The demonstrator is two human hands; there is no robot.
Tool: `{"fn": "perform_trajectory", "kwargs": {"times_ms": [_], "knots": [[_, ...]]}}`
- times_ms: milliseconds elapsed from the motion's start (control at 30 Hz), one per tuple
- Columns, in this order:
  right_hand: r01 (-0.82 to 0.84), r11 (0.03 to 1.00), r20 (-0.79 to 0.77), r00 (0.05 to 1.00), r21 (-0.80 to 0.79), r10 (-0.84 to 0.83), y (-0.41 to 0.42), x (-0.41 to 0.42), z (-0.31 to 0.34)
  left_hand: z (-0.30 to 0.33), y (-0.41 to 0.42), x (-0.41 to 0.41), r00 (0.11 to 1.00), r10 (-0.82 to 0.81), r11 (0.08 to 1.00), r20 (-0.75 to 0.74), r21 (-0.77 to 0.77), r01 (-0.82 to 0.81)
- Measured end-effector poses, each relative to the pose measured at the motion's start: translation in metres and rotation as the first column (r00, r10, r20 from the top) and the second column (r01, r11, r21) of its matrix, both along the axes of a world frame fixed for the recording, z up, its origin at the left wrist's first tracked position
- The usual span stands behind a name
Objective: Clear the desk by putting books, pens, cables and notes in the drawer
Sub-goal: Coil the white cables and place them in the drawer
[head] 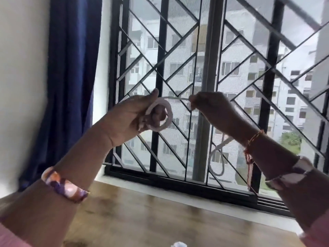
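Desk [142, 220]: bare wood runs to the window sill.
Left hand [130, 114]: grips coiled white cable [161, 114].
Right hand [213, 111]: pinches the cable's free strand.

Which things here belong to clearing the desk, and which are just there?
Job: thin white cable, coiled in the left hand; right hand pinching its free end; brown wooden desk.
Just there: dark blue curtain; black metal window grille.

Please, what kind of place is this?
Probably a room in an upper-floor flat: a wooden desk stands under a grilled window with a blue curtain, and apartment blocks show outside.
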State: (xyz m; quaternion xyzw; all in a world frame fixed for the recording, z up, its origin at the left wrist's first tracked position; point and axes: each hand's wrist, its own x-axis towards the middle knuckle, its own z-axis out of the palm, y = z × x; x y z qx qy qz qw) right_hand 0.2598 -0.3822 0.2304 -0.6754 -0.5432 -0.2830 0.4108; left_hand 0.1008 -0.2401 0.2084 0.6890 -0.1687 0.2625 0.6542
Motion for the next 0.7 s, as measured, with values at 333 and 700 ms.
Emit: {"fn": "perform_trajectory", "kwargs": {"times_ms": [333,700], "knots": [[-0.129,0.95,-0.165,0.983,-0.286,0.084,0.011,-0.01,-0.031,0.03,0.044,0.026,0.927,0.346,0.398,0.143,-0.917,-0.007],[-0.018,0.989,0.113,0.993,-0.147,0.035,-0.007,-0.018,-0.016,-0.026,0.069,0.028,0.214,0.607,-0.163,0.765,0.383,-0.909]]}}
